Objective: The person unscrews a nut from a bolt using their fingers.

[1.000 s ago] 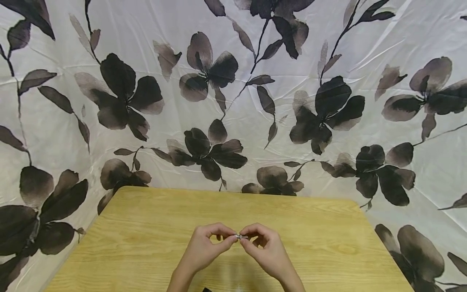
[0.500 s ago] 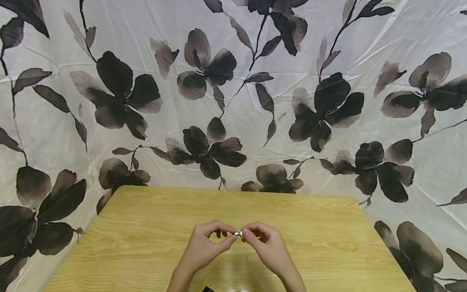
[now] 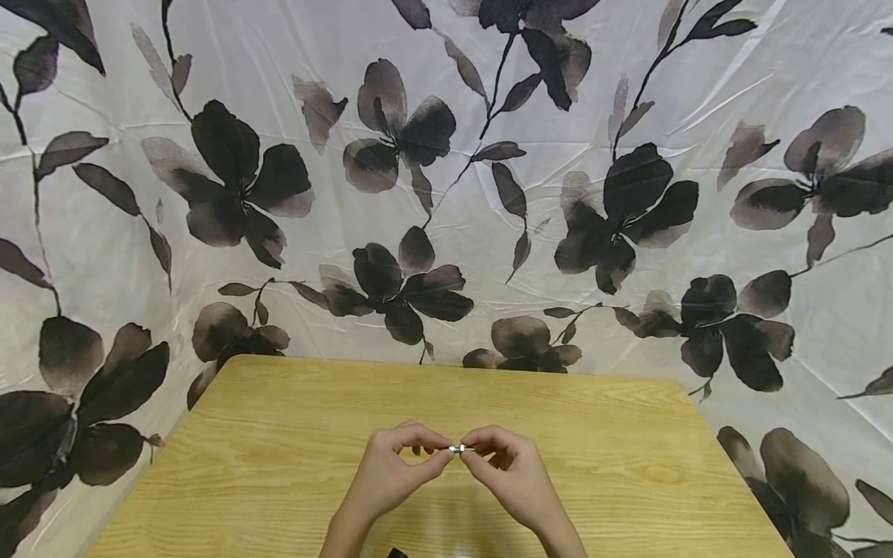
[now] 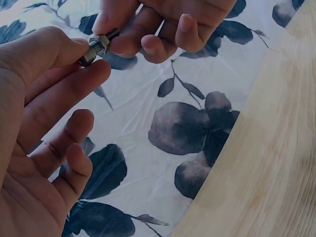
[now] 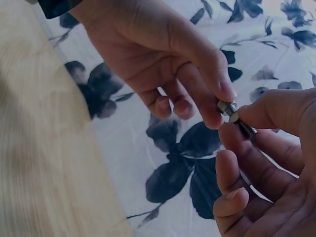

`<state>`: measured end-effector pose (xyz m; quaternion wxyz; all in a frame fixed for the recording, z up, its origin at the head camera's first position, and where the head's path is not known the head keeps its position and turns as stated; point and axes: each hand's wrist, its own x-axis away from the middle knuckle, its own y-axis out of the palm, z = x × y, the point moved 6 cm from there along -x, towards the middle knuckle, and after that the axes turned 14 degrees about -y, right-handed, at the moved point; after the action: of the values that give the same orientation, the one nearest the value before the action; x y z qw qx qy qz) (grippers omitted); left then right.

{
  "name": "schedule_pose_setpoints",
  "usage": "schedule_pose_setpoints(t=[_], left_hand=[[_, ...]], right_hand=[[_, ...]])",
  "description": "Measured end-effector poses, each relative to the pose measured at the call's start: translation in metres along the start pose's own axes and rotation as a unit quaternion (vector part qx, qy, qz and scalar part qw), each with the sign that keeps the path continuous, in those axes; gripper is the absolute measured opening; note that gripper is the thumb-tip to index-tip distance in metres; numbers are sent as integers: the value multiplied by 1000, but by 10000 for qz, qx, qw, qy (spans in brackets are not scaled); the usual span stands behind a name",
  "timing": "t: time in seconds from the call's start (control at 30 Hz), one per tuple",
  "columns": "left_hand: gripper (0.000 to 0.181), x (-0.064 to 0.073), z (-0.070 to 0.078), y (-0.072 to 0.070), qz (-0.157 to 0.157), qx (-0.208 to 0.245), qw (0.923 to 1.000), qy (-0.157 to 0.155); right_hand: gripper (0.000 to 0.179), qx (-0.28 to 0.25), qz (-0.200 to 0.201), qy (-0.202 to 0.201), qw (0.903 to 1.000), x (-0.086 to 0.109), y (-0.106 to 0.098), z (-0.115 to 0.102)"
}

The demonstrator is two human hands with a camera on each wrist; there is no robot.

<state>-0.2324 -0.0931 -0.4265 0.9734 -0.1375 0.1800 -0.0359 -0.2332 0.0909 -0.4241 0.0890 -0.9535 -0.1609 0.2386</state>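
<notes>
A small metal bolt (image 3: 456,449) with a hex nut (image 4: 102,43) on its shank is held between both hands above the table. My left hand (image 3: 398,469) pinches the head end of the bolt between thumb and index finger. My right hand (image 3: 512,477) has its thumb and fingertips around the nut, seen closer in the right wrist view. Past the nut, the threaded end (image 5: 248,131) sticks out between the right fingers. The other fingers of both hands are loosely bent.
The hands are over a light wood-grain table (image 3: 279,403) with rounded far corners. Behind and beside it hangs a white cloth (image 3: 488,256) with dark flower prints. A small black object (image 3: 397,553) shows partly at the bottom edge of the head view.
The right thumb and fingers closed in over the nut end half a second ago, then shifted slightly, baring the threaded end again. The left hand has kept its pinch almost still.
</notes>
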Motion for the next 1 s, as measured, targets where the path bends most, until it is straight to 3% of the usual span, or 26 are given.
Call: schedule_pose_setpoints(t=[0.27, 0.53, 0.63, 0.83, 1.0], left_hand=[[11, -2, -5, 0, -50, 67, 9996, -283], [12, -3, -4, 1, 32, 31, 9998, -191], [13, -3, -2, 2, 36, 39, 9999, -117], [11, -3, 0, 3, 22, 86, 10000, -43], [11, -1, -4, 4, -14, 21, 9997, -240]], right_hand=[[12, -134, 57, -318, 9994, 0, 1, -1], [18, 6, 383, 261, 9989, -1, -5, 3], [19, 93, 279, 359, 9989, -1, -6, 5], [17, 157, 31, 193, 9997, -2, -5, 4], [16, 74, 2, 129, 9999, 1, -4, 2]])
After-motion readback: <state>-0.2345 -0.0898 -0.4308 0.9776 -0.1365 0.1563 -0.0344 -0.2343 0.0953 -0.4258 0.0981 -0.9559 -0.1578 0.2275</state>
